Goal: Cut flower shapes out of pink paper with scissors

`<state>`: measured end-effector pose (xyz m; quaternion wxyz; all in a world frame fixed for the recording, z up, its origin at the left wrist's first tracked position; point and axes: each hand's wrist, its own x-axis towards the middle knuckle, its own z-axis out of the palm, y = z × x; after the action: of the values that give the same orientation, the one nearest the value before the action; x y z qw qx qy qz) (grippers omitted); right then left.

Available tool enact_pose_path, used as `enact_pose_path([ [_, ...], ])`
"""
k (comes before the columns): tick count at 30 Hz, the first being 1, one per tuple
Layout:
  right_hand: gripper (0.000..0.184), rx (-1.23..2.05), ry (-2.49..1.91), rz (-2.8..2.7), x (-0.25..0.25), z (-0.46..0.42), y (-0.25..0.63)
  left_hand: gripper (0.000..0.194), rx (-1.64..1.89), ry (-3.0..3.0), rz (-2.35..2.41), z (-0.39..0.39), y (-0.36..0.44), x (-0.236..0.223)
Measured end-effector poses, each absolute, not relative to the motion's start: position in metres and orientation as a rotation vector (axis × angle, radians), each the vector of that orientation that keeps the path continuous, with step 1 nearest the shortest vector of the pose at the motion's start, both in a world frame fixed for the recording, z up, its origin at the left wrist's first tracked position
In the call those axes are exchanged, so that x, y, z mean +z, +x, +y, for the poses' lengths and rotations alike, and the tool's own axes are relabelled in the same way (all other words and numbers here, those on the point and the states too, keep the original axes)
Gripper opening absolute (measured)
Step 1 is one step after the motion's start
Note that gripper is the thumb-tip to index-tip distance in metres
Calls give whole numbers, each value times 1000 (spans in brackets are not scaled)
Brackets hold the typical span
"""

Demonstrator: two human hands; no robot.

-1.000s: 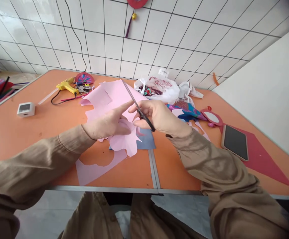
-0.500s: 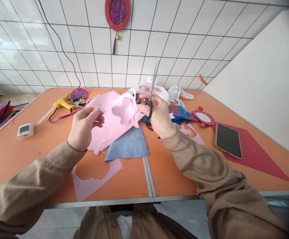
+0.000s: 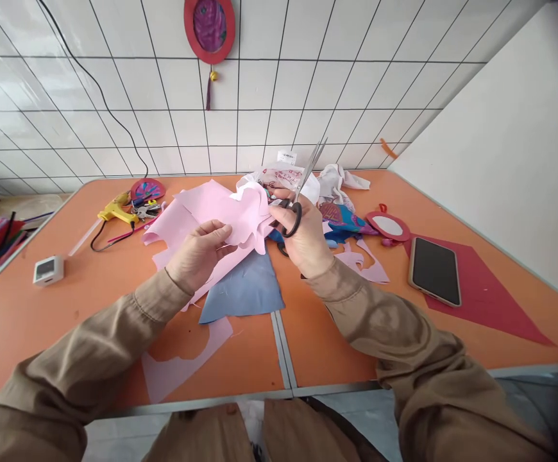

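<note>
Between thumb and fingers, my left hand (image 3: 201,249) grips the lower left edge of a pink fabric cut-out (image 3: 245,217) with wavy edges. My right hand (image 3: 303,234) holds a pair of black-handled scissors (image 3: 294,215), blades pointing up and away. Its thumb and fingers also meet the right edge of the cut-out. Beneath the hands lies a larger pink sheet (image 3: 195,204), partly hidden. A blue-grey cloth piece (image 3: 245,290) lies partly under that sheet, and a curved pink scrap (image 3: 183,371) is near the table's front edge.
A yellow glue gun (image 3: 118,210) and a small white device (image 3: 48,270) are on the left. On the right, a phone (image 3: 435,269) rests partly on a red sheet (image 3: 488,289), near a red-framed oval (image 3: 387,226). Plastic bags (image 3: 283,176) and fabric scraps lie behind my right hand.
My left hand has moved right and taken hold of the cut-out's edge. The scissors have tilted to the right in my right hand. The view has shifted slightly.
</note>
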<state>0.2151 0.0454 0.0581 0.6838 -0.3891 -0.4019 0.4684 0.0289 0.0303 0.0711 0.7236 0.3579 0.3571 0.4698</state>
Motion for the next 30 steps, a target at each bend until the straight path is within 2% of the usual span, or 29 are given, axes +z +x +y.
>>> enact_pose_path([
  [10, 38, 1065, -954, -950, 41, 44, 213, 29, 1018, 863, 872, 42, 45, 73],
  [17, 45, 1203, -949, -971, 42, 41, 212, 18, 1021, 995, 828, 58, 34, 71],
  [24, 31, 943, -939, -1310, 68, 25, 244, 24, 1048, 1219, 900, 57, 27, 87],
  [26, 40, 1125, -943, -1472, 80, 18, 259, 23, 1060, 1271, 902, 57, 25, 90],
  [30, 67, 1721, -775, -1782, 94, 14, 275, 17, 1122, 1372, 907, 59, 17, 92],
])
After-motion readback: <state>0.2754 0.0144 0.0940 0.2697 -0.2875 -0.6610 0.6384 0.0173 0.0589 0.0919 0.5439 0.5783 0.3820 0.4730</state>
